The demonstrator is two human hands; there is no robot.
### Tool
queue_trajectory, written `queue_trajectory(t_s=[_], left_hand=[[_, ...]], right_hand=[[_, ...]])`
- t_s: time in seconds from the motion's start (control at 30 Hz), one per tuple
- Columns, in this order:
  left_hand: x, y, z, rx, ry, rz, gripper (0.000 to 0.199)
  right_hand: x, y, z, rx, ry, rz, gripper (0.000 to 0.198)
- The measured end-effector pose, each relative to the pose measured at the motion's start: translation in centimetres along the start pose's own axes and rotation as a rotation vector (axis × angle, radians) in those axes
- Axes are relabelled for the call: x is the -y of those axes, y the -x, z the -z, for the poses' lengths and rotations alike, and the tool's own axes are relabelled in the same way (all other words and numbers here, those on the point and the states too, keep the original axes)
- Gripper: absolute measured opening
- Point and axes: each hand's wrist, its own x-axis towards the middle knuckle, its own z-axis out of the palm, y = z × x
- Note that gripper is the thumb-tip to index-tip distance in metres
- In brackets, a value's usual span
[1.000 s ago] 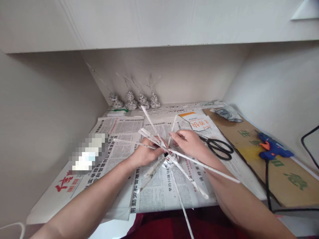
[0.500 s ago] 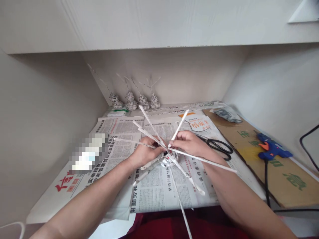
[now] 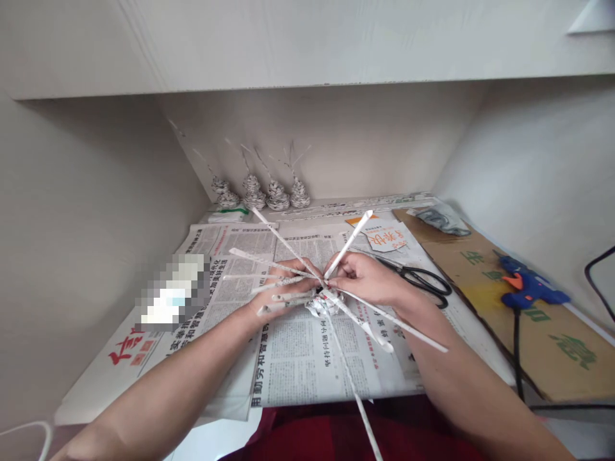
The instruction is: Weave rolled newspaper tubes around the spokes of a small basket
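A small woven piece [image 3: 324, 306] of rolled newspaper sits low over the newspaper sheets, with several paper tubes spreading out from it in all directions. My left hand [image 3: 283, 285] closes on its far left side, behind some of the tubes, which partly cover the fingers. At the right, my right hand [image 3: 358, 275] pinches a paper tube close to the woven centre, thumb and forefinger together. One thick white tube [image 3: 350, 240] sticks up past my right fingers. Another long tube [image 3: 353, 390] runs down toward my lap.
Several gourd-shaped woven paper pieces [image 3: 254, 192] stand along the back wall. Black-handled scissors [image 3: 423, 282] lie right of my right hand. Farther right, a blue glue gun [image 3: 533, 285] rests on flattened cardboard [image 3: 480, 275]. Newspaper [image 3: 298, 371] covers the table.
The left-side tubes have swung and bunched differently, now lying across my left hand. My left fingers have shifted behind the woven piece. My right hand stays nearly in place.
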Motion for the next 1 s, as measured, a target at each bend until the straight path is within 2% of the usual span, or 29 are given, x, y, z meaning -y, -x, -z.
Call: queue_trajectory(t_s=[0.13,0.37,0.53,0.8,0.93,1.0], left_hand=[[-0.2,0.1,0.0,0.022,-0.011,0.013,0.015],[-0.2,0.0,0.2,0.06,-0.047,-0.017,0.016],[-1.0,0.0,0.1,0.001,-0.129,-0.014,0.018],[-0.9,0.1,-0.1,-0.018,-0.064,0.003,0.013],[-0.4,-0.3,-0.2,-0.053,-0.134,-0.008,0.01],[0.1,-0.6,-0.2,-0.053,-0.107,0.01,0.018]], right_hand=[[0.0,0.3,0.1,-0.007,0.135,0.064,0.015],[0.8,0.8,0.2,-0.017,0.294,0.084,0.012],[1.5,0.8,-0.2,-0.102,0.232,0.012,0.008],[3.0,1.4,-0.6,-0.167,0.259,0.123,0.009],[2.8,1.3,-1.1,-0.171,0.262,0.133,0.01],[2.5,1.2,-1.4,-0.179,0.27,0.111,0.007]])
